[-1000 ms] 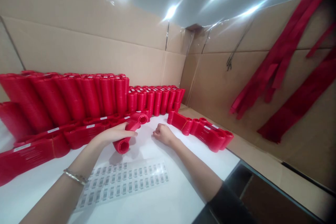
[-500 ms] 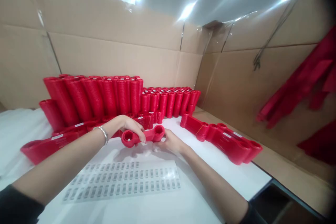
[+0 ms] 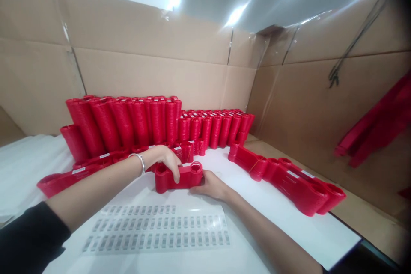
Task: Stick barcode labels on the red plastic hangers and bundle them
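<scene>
A stack of red plastic pieces (image 3: 183,178), narrow in the middle with a ring-shaped hole at each end, stands upright on the white table. My left hand (image 3: 168,160) is closed over its left part from above, fingers across the front and top. At its right end, my right hand (image 3: 210,184) grips the stack's side, with some fingertips hidden behind it. In front lies a clear sheet (image 3: 160,231) with rows of small grey labels.
Tall stacks of red pieces (image 3: 125,124) line the back, with shorter stacks (image 3: 213,130) beside them. More red stacks with white labels lie at left (image 3: 64,180) and right (image 3: 295,184). Cardboard walls (image 3: 154,72) enclose the table (image 3: 257,214).
The red stack has turned from showing its ringed top toward me to standing upright on the table. Both hands moved slightly down with it. The view shifted a little.
</scene>
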A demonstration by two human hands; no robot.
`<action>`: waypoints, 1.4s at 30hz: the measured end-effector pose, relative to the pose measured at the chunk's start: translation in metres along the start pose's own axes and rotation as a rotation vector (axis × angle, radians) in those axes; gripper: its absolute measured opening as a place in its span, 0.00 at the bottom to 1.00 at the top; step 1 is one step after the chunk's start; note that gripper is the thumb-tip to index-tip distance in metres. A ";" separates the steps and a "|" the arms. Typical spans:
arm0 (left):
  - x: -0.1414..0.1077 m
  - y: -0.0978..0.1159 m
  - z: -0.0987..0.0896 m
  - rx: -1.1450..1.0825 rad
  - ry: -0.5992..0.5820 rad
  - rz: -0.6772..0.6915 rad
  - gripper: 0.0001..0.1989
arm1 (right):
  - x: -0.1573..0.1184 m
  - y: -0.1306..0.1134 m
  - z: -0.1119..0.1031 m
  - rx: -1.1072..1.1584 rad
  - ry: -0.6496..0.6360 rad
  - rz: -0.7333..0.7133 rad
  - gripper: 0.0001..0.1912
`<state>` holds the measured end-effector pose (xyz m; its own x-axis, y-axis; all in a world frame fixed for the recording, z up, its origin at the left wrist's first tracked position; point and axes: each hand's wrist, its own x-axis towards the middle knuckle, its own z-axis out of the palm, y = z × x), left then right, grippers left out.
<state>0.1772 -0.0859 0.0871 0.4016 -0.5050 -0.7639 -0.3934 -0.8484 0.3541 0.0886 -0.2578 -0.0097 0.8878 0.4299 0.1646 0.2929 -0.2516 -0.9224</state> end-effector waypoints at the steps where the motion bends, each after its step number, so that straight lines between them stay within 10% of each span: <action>1: 0.000 0.001 -0.001 0.040 0.024 0.005 0.13 | 0.000 0.001 0.000 0.003 -0.001 0.010 0.26; 9: 0.000 0.002 0.004 0.269 0.159 0.049 0.16 | 0.005 -0.025 -0.013 -0.054 0.153 0.011 0.48; 18: 0.001 -0.003 0.023 0.412 0.399 0.025 0.22 | 0.055 -0.077 -0.009 -0.835 -0.304 0.199 0.20; 32: -0.053 -0.009 0.044 0.383 0.740 0.003 0.14 | 0.060 -0.090 -0.009 -0.926 -0.240 0.156 0.10; 38: -0.079 -0.021 0.059 -0.051 1.108 0.346 0.30 | 0.043 -0.114 -0.025 -0.815 -0.215 0.144 0.09; 42: -0.057 -0.048 0.083 -0.360 1.091 0.447 0.39 | 0.047 -0.101 -0.020 -0.823 -0.225 0.156 0.09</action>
<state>0.1043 -0.0037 0.0688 0.8384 -0.4833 0.2518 -0.4929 -0.4753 0.7288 0.1078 -0.2295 0.0984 0.8732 0.4776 -0.0965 0.4144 -0.8321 -0.3686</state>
